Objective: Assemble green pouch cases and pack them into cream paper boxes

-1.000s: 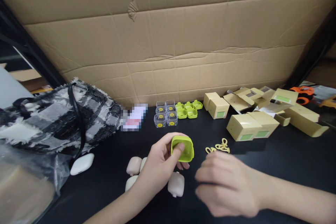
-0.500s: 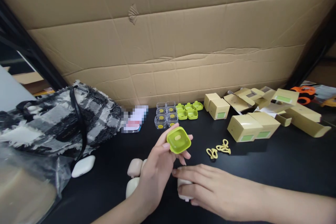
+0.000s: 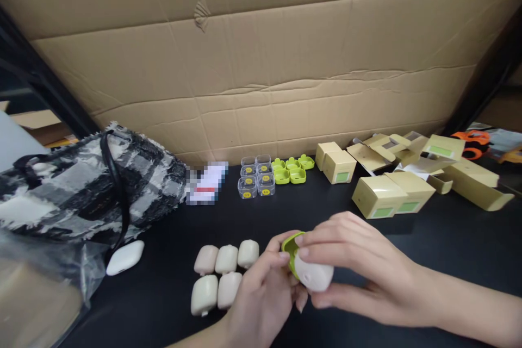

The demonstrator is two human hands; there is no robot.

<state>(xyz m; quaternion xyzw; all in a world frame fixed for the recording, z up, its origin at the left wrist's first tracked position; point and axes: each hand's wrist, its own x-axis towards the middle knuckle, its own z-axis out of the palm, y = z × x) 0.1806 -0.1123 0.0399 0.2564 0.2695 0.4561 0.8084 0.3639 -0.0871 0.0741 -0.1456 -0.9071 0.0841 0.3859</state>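
Observation:
My left hand (image 3: 265,289) is closed around a small lime-green square shell (image 3: 288,246), its hollow side turned toward the right. Between the fingers of my right hand (image 3: 369,269) is a pale pinkish-white rounded cube (image 3: 315,274), tilted and held up against the shell's opening. Whether it sits inside the shell or only touches the rim, I cannot tell. Left of my left hand, several similar rounded cubes (image 3: 204,293) in pale pink and cream stand in two rows on the black table (image 3: 163,304); one is partly covered by my left hand.
Farther back stand clear square containers (image 3: 247,187) with yellow stickers, green shells (image 3: 297,175) and small tan boxes (image 3: 381,196). Opened cartons (image 3: 473,176) lie at right. A frayed checked bag (image 3: 150,185), a white case (image 3: 125,257) and a plastic bag (image 3: 87,272) are at left.
My right hand has lifted the pale cube from the table and brought it to the green shell. My left hand has moved right and down, turning the shell. The yellow loops are now hidden.

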